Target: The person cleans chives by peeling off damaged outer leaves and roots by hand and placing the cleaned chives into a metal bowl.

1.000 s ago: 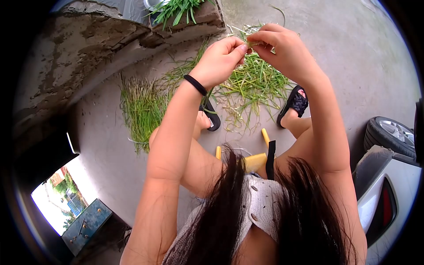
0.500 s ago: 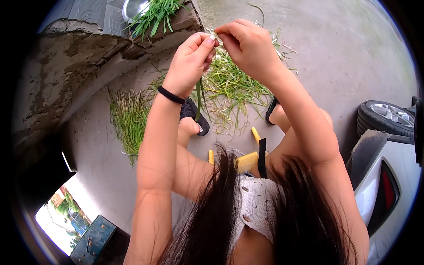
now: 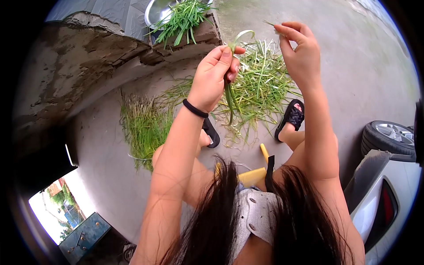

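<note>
My left hand (image 3: 213, 75), with a black band at the wrist, pinches a green chive (image 3: 229, 104) between thumb and fingers. The chive's pale end curls out above the fingertips, and its dark leaves hang below the palm. To the right and apart from it, my right hand (image 3: 302, 55) is raised with thumb and fingers pinched on a thin strip of chive peel (image 3: 268, 23). Beneath the hands, a loose pile of chive scraps (image 3: 265, 84) covers part of the concrete floor. Cleaned-looking chives (image 3: 183, 20) lie over a metal bowl (image 3: 152, 13) at the top.
A bundle of untrimmed chives (image 3: 143, 128) lies on the floor to the left. The bowl stands on a rough masonry ledge (image 3: 88, 53). Yellow stool parts (image 3: 252, 176) show between my legs. A wheel (image 3: 388, 137) and a silver car body panel (image 3: 375, 207) are at the right.
My hands were together at the chive's pale end; now they are apart. The right hand has moved right with a thin strip, while the left still holds the chive. The view has shifted slightly.
</note>
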